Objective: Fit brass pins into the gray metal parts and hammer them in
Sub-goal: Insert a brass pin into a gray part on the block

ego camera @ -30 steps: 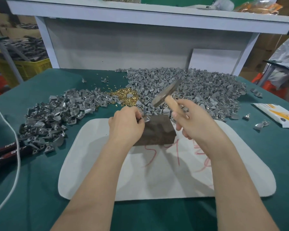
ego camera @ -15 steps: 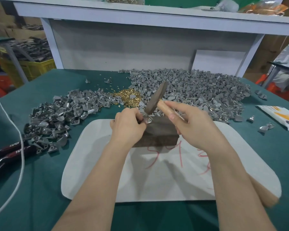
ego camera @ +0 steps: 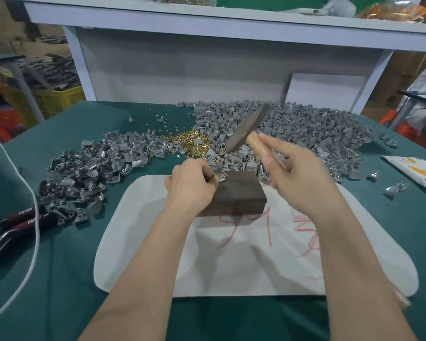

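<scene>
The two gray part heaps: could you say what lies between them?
Head view: a pile of brass pins sits between the left heap and right heap.

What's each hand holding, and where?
Right hand grips the hammer by its wooden handle, near the head. Left hand pinches a gray part by its left end, on the block.

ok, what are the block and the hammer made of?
Block: dark brown, matte, faint grain, so probably wood; weathered steel not ruled out. Hammer handle: pale, bare wood by its colour. Hammer head: dull gray metal, though blurred.
</scene>
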### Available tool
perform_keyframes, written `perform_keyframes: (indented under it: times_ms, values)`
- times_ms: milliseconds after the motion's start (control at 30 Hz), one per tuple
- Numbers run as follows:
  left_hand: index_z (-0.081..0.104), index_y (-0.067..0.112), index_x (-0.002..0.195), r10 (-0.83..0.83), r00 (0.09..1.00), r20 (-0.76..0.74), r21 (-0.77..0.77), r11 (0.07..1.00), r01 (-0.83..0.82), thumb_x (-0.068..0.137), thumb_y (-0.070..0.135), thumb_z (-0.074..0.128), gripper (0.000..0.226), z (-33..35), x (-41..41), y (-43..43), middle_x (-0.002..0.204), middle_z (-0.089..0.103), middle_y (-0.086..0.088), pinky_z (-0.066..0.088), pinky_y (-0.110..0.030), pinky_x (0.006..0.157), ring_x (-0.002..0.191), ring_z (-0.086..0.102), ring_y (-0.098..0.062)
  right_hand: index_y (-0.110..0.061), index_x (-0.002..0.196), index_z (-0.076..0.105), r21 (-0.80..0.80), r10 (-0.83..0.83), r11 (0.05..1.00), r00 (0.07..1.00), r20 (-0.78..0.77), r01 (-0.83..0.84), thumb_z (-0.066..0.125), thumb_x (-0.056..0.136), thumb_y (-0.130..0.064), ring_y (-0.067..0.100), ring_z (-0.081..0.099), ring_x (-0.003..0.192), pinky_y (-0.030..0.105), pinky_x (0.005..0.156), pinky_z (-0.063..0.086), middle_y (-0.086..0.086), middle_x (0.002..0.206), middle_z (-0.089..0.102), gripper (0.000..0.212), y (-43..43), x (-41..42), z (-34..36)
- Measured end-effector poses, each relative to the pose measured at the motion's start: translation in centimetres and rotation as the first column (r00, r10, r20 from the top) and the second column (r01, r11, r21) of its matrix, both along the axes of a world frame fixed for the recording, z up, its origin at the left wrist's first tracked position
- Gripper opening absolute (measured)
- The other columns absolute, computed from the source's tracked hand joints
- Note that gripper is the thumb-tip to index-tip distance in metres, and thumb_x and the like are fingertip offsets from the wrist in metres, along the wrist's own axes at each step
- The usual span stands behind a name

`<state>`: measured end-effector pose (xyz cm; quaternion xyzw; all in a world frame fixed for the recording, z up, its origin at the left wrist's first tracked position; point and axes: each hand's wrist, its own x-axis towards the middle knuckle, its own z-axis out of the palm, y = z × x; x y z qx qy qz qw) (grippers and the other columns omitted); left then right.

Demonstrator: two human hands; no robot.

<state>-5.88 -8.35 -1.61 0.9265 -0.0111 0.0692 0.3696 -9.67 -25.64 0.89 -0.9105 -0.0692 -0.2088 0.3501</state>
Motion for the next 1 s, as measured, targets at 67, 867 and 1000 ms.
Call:
perform_keyframes:
  times_ms: [67,867,1000]
  values:
    - [0.048,0.028,0.064,0.009,1.000,-0.001,0.009,1.000,-0.009,0.086,0.023,0.065,0.028,0.0,0.0,0.1,0.092,0.064,0.004,0.042,-0.041,0.095,0.107,0.055,-0.025,-0.044,0.128,0.053,-0.058,0.056,0.996,0.993,-0.105,-0.063,0.048,0.094,-0.041,-0.013,0.039,0.046,0.006,0.051,0.027,-0.037,0.044,0.041,0.035,0.3,-0.2,-0.2]
    - [0.055,0.031,0.074,-0.125,0.991,0.048,0.108,0.987,0.119,0.087,0.028,0.063,0.016,0.4,-0.6,-0.8,0.093,0.059,0.008,0.037,-0.037,0.093,0.109,0.052,-0.024,-0.027,0.087,0.069,-0.182,-0.212,0.964,0.973,-0.094,0.193,0.065,0.084,-0.028,0.024,0.061,0.090,0.030,0.073,0.045,0.001,0.095,0.067,0.005,4.2,0.8,-1.9]
    - [0.057,0.027,0.077,-0.149,0.987,0.059,0.134,0.981,0.140,0.088,0.026,0.062,0.013,0.5,-0.7,-0.9,0.097,0.061,0.002,0.041,-0.039,0.093,0.106,0.052,-0.027,-0.029,0.086,0.063,-0.201,-0.255,0.953,0.960,-0.114,0.229,0.062,0.085,-0.030,0.026,0.060,0.089,0.029,0.068,0.039,0.002,0.097,0.064,0.001,4.8,0.9,-1.9]
